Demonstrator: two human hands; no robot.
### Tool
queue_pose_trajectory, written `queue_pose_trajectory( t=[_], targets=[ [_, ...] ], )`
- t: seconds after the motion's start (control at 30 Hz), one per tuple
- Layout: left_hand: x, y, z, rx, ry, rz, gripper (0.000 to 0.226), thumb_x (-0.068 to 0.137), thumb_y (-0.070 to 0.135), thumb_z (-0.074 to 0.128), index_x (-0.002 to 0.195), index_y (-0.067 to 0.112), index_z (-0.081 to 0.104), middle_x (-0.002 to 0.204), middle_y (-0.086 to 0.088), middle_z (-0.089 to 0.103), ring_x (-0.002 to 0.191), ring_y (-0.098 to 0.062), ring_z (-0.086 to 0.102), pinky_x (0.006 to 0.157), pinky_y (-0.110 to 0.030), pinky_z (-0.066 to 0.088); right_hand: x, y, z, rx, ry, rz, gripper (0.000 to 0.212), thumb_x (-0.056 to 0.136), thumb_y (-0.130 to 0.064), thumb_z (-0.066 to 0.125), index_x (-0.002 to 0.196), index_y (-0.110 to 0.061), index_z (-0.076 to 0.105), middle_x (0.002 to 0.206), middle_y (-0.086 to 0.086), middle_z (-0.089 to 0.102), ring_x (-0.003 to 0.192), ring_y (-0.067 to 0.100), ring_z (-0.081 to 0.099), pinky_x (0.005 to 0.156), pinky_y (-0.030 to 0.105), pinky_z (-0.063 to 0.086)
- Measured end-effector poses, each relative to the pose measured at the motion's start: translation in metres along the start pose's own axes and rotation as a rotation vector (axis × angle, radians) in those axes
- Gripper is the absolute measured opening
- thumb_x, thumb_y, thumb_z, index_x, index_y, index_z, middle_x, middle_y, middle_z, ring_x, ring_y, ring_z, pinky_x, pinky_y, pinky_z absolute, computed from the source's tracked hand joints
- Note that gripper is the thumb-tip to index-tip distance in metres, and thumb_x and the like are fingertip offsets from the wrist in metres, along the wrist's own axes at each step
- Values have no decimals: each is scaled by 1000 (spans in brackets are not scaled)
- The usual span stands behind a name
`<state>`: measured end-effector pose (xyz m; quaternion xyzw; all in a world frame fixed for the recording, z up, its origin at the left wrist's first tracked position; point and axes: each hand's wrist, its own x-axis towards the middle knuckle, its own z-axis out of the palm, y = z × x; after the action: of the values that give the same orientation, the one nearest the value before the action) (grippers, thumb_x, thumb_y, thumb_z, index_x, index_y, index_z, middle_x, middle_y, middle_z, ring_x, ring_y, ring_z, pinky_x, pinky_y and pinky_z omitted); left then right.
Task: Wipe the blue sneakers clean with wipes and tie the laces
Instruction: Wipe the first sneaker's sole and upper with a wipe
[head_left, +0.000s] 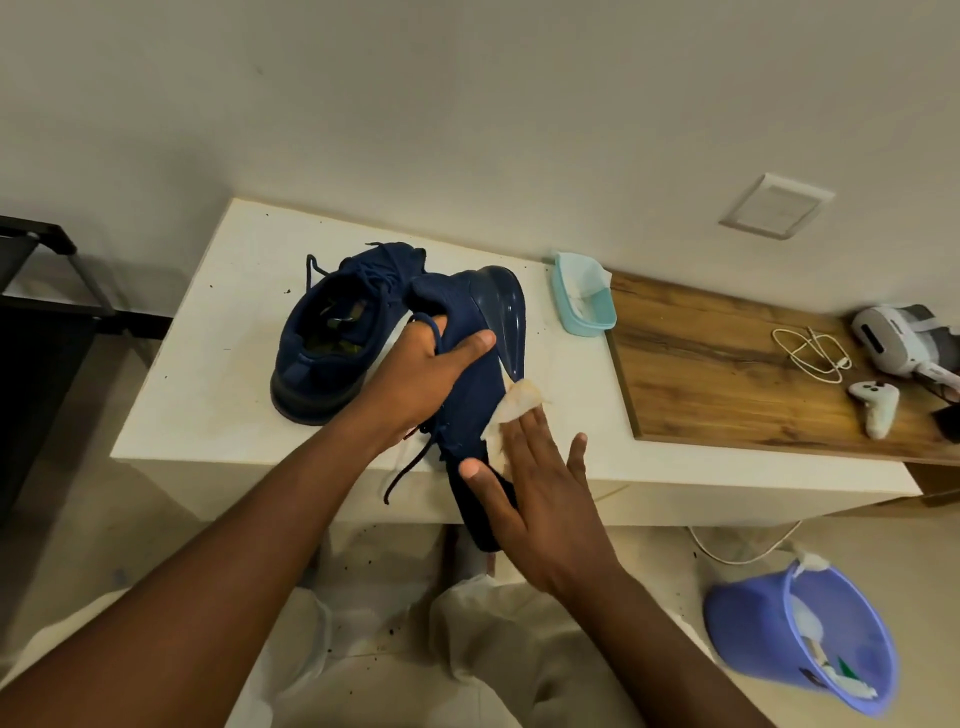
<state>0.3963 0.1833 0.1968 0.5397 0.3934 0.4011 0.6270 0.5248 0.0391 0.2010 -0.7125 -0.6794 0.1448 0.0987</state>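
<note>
Wiping stage: left hand (421, 374) grips the dark-blue knit sneaker (470, 410), and flat right hand (540, 499) presses a stained white wipe (514, 410) onto it. Dangling laces (410, 469) come later, imo.

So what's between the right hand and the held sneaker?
A soiled wipe, pressed against the held sneaker by the right hand, fingers straight; seen in the head view.

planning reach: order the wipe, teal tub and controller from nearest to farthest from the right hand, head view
1. wipe, pressed under the right hand
2. teal tub, farther back on the table
3. controller, far right on the wooden board
</note>
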Motion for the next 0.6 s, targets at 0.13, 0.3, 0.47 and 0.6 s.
queue_pose_trajectory(
  t=[0.13,0.3,0.47,0.6],
  targets=[
    [2,-3,-5,-35,62,1,14,100,22,65,112,19,70,101,6,78,97,-9,73,82,-27,59,31,-2,-2,-51,32,-39,73,100,-68,16,159,-30,-4,167,-8,-5,152,6,-12,122,55,-8],
    [5,-7,-12,-93,101,-31,9,100,20,65,106,17,70,97,5,78,94,-8,73,76,-20,57,-8,-7,-6,-149,-39,-88,65,102,-64,13,159,-33,3,167,-10,0,151,3,-13,123,53,-8],
    [9,-2,-9,-61,-25,-41,20,99,24,66,117,16,70,106,5,77,102,-9,72,85,-25,58,-33,-1,-3,-212,-97,-48,68,101,-64,8,159,-30,4,165,-12,-6,149,2,-19,122,49,-14],
    [9,1,-8,-12,-108,-30,30,89,19,78,118,16,68,105,5,77,101,-9,73,83,-25,59,-5,8,5,-125,-16,-19,69,101,-64,11,159,-30,-6,167,-9,-5,151,4,-16,122,51,-11]
  ],
)
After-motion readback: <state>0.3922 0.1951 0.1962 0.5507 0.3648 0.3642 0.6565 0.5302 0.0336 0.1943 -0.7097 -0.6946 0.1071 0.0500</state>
